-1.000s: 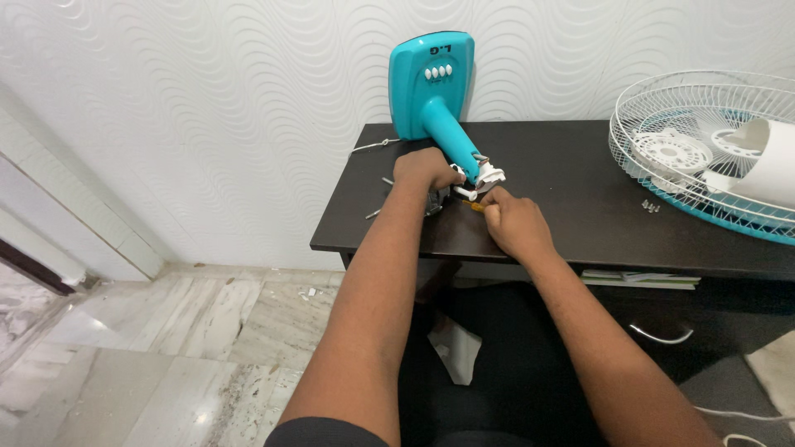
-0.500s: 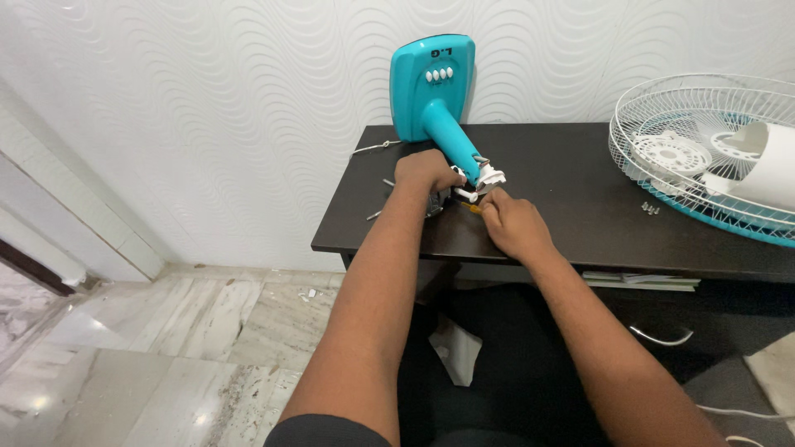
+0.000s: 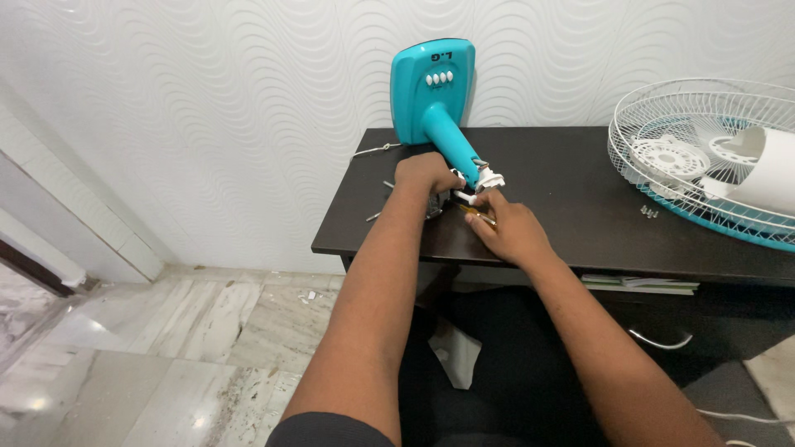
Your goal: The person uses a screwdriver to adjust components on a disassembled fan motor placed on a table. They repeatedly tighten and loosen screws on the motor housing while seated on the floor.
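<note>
Fan stand (image 3: 437,116), teal, lay tipped on the dark desk (image 3: 563,215) with its square base propped against the wall and its neck pointing toward the worker. Neck end stood exposed: white fittings (image 3: 487,176) and short wires were visible there, with no motor head attached.

Left hand (image 3: 424,175) was clenched around a dark part at the neck end, bracing it; what exactly lay under the palm could not be told. Right hand (image 3: 512,228) gripped a slim yellow-handled tool (image 3: 479,216), likely a screwdriver, its fingers closed on the handle and the tip aimed at the white fittings.

Already apart, judging from the layout: the white wire guard (image 3: 704,157) with its teal rim lay flat at the right of the desk, holding the white blade hub (image 3: 667,157) and a white cylindrical housing (image 3: 766,170). Loose screws (image 3: 649,212) lay just beside the guard; more small metal pieces (image 3: 377,217) lay near the left edge.

Judgement: work sat midway. Head was separated from stand, and the neck joint and wiring were in hand. No part at the neck looked seated or closed up yet.
</note>
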